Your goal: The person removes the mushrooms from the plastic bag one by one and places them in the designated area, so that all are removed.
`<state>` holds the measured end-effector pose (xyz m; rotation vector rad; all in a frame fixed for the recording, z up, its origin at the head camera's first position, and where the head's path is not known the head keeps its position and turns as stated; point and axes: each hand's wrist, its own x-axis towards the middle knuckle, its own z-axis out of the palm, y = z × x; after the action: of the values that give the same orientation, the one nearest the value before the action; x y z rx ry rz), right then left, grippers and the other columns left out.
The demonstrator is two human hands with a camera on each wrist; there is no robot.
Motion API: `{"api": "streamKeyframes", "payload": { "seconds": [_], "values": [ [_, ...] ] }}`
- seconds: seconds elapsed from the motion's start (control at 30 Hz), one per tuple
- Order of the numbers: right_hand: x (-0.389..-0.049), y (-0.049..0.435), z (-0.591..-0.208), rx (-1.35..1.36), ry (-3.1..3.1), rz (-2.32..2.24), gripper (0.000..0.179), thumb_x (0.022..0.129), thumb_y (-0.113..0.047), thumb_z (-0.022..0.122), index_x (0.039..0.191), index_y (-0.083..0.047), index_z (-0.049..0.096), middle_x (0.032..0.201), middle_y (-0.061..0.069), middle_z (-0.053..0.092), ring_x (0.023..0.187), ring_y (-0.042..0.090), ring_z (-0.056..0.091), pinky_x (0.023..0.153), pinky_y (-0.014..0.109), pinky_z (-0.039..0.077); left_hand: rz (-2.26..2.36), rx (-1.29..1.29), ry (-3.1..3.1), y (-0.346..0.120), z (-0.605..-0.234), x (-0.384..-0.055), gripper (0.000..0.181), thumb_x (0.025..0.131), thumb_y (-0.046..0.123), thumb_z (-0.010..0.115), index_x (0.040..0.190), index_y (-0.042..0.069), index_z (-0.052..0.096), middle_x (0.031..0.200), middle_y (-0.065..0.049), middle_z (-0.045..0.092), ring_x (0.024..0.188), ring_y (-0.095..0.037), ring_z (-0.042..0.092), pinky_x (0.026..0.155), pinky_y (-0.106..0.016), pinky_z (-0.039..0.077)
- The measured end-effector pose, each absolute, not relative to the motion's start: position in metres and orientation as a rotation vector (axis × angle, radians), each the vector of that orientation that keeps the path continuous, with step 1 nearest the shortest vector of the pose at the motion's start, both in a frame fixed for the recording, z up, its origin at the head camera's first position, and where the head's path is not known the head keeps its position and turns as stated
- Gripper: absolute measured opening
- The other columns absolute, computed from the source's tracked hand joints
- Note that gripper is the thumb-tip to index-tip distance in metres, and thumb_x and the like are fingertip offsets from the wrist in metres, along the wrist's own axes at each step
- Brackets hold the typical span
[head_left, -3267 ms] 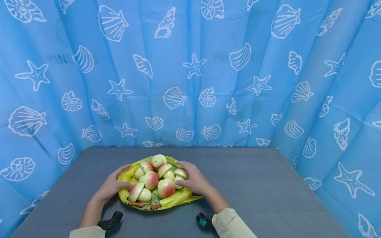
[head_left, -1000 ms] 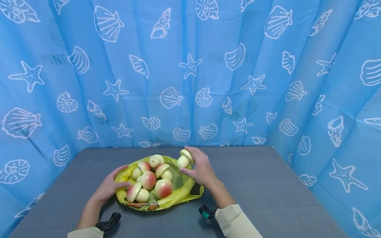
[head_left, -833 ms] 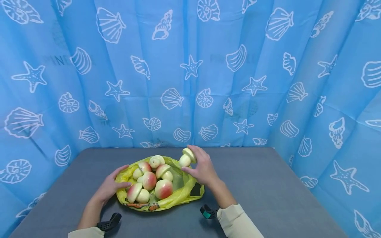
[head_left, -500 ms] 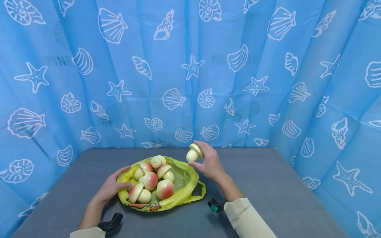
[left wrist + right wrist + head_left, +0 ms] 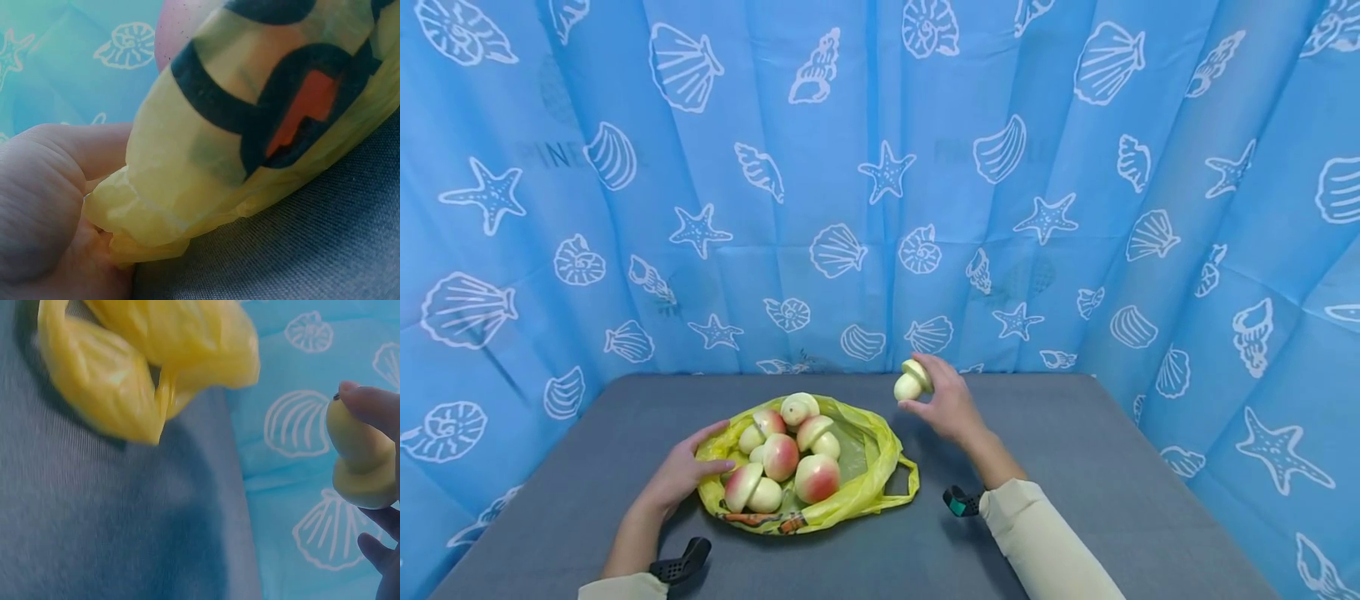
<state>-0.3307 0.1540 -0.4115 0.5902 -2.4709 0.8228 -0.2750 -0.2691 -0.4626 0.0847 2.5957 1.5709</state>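
A pale yellow-green toy mushroom is held in the air by my right hand, thumb on its stem and fingers round its cap. In the right wrist view the same mushroom shows at the right edge. A yellow plastic bag lies with its mouth spread, several toy mushrooms inside, most with pink-flushed caps. At the bag's left side my left hand grips the rim, thumb over the edge. The left wrist view shows the bag's printed wall against the palm.
The bag stands on a grey cloth-covered table. Behind and at both sides hangs a blue curtain with white shell and starfish prints. A bag handle loop sticks out to the right.
My right hand has lifted one mushroom from the bag's right side and carried it up and to the right, past the rim. My left hand stays at the bag's left side.
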Motion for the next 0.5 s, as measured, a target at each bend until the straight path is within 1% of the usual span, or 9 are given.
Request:
{"api": "streamKeyframes", "payload": {
  "seconds": [0.1,0.3,0.5],
  "values": [
    [-0.335,0.157,-0.413,0.577,-2.501,0.794,0.078,0.076,-0.030,0.085,0.142,-0.013,0.048,0.139,0.011,0.051,0.124,0.033,0.049,0.093,0.053,0.044,1.574,0.076,2.592,-0.269,-0.463,-0.275,0.080,0.085,0.026,0.075,0.150,0.002,0.034,0.153,-0.027,0.025,0.137,-0.044,0.023,0.107,-0.063,0.021],
    [-0.344,0.161,-0.419,0.581,-2.557,0.711,0.076,0.075,-0.027,0.086,0.140,-0.009,0.050,0.137,0.014,0.052,0.123,0.036,0.049,0.093,0.055,0.043,1.584,0.080,2.593,-0.270,-0.465,-0.276,0.079,0.085,0.025,0.075,0.149,0.003,0.034,0.153,-0.026,0.026,0.138,-0.044,0.022,0.108,-0.063,0.020],
    [-0.356,0.167,-0.431,0.494,-2.689,0.630,0.076,0.077,-0.029,0.084,0.141,-0.010,0.049,0.136,0.012,0.053,0.121,0.035,0.050,0.094,0.053,0.043,1.579,0.082,2.600,-0.270,-0.464,-0.275,0.079,0.085,0.026,0.075,0.149,0.003,0.035,0.153,-0.027,0.027,0.137,-0.044,0.023,0.108,-0.063,0.020]
  ]
}}
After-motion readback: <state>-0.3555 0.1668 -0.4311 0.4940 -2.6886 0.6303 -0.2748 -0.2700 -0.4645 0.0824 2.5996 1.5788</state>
